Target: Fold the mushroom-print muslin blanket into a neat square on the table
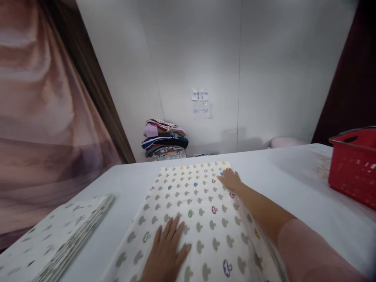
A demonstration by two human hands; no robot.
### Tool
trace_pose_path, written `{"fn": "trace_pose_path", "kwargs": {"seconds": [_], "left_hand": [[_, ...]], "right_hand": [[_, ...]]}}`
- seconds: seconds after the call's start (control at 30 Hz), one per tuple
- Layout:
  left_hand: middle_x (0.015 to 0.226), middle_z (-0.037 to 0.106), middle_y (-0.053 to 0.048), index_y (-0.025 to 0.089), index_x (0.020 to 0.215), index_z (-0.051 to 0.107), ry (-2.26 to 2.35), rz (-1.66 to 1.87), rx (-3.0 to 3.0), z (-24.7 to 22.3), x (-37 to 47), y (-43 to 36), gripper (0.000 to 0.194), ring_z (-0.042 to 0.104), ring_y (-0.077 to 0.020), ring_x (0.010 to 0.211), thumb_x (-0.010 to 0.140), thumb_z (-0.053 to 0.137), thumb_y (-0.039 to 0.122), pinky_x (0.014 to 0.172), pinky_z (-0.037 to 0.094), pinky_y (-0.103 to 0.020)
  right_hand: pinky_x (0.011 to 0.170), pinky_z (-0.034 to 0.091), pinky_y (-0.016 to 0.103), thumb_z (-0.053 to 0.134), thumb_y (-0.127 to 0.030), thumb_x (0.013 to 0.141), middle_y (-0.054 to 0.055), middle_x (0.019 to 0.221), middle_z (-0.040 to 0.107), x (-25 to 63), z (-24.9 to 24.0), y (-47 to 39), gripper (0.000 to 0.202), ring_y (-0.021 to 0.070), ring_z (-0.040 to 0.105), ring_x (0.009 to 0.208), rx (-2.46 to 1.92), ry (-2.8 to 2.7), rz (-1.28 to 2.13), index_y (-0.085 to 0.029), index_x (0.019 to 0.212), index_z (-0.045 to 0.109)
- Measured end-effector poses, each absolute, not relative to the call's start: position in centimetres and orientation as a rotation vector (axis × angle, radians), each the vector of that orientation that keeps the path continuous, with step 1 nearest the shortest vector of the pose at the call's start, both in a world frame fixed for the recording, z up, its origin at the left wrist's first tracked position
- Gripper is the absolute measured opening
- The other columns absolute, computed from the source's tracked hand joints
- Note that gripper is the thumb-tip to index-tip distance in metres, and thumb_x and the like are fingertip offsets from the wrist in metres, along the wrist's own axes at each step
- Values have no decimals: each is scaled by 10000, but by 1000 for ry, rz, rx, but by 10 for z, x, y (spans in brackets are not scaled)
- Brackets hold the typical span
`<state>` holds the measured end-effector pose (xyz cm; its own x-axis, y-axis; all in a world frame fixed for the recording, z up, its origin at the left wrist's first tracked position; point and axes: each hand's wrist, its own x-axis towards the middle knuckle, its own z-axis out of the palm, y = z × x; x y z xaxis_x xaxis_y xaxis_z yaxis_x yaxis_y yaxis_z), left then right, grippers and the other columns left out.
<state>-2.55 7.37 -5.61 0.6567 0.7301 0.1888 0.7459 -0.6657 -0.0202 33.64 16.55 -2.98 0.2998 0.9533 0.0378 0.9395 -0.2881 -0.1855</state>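
In front of me lies a long, flat cream cloth [190, 203] printed with grey and coloured mushrooms. My left hand [166, 250] rests flat on its near part, fingers spread. Farther out, my right hand [230, 180] lies at the cloth's far right edge, fingers stretched out and palm down. Neither hand grips anything that I can see. Along the right side of the cloth the edges look loose and blurred, and I cannot tell how many layers lie there.
A folded stack of white patterned cloth [58, 235] lies at the left on the white table [282, 184]. At the right stands a red plastic basket [352, 168]. Beyond the table is a pile of folded fabrics [165, 141]; a pinkish curtain [44, 117] hangs at left.
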Motion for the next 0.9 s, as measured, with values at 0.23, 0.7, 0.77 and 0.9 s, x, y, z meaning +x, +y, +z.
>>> {"fn": "trace_pose_path", "kwargs": {"seconds": [0.23,0.7,0.77,0.9], "left_hand": [[1487,228,-42,259,1405,302,-1284,-266,-2860,-45,-21,64,570,215,-280,1357,905,267,530,1083,207,-517],[1394,401,-130,158,1237,499,-1758,-343,-2473,-19,-81,50,467,318,-292,1298,855,437,419,1049,235,-500],[1342,452,-153,134,1247,480,-1909,-319,-2349,-17,-104,44,502,409,-301,1221,858,407,442,979,331,-473],[1166,565,-160,115,1254,446,-2145,-308,-2245,-12,-131,33,557,527,-298,1064,860,339,494,833,429,-417]], "right_hand": [[1040,241,455,298,-517,871,112,1446,313,320,-54,70,569,267,213,1345,-2252,-1905,107,-160,1290,444],[1028,345,420,345,-535,860,58,1435,345,313,-85,-114,588,272,362,1284,-2111,-1752,184,-218,1349,424],[999,360,423,349,-533,860,49,1406,398,306,-76,-124,566,279,395,1255,-2141,-1694,202,-248,1343,426],[908,391,415,369,-477,854,82,1246,549,284,-47,-130,549,293,482,1134,-2212,-1616,227,-237,1346,414]]}}
